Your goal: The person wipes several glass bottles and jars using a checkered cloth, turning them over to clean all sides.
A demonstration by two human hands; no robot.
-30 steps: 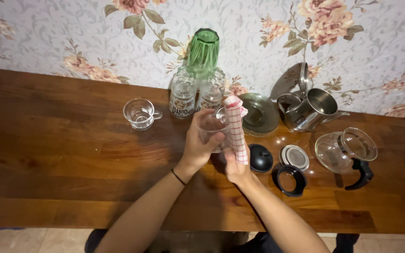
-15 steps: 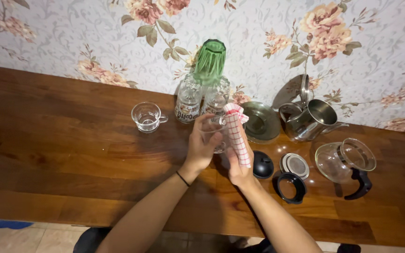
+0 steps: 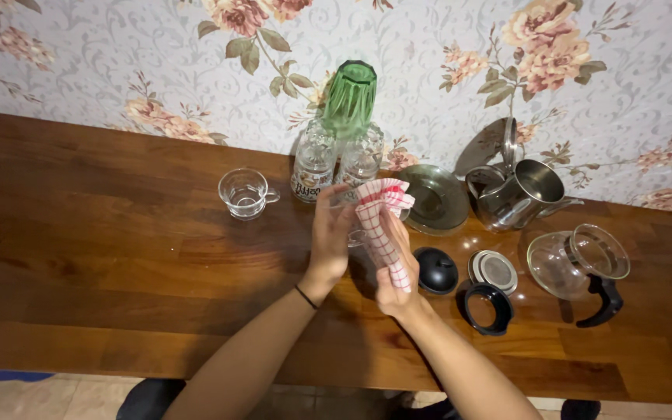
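My left hand [image 3: 331, 237] grips a small clear glass cup [image 3: 345, 204] above the wooden counter [image 3: 110, 257]. My right hand [image 3: 395, 274] holds a red-and-white checked cloth [image 3: 381, 229] pressed against and partly into the cup, with the cloth's end bunched over the rim. Most of the cup is hidden by the hand and the cloth. A thin black band circles my left wrist.
A second clear glass cup [image 3: 243, 193] stands to the left. Two glass jars [image 3: 314, 163] with a green glass [image 3: 349, 97] upturned on them stand by the floral wall. To the right lie a dark saucer [image 3: 435, 201], steel pot [image 3: 519, 194], black lid [image 3: 435, 271], filter disc [image 3: 494, 271], black ring [image 3: 486, 308], glass carafe [image 3: 577, 264].
The cloth has been pushed further over the cup's rim and its top end has spread out. My left hand has turned the cup a little; the view shifted slightly.
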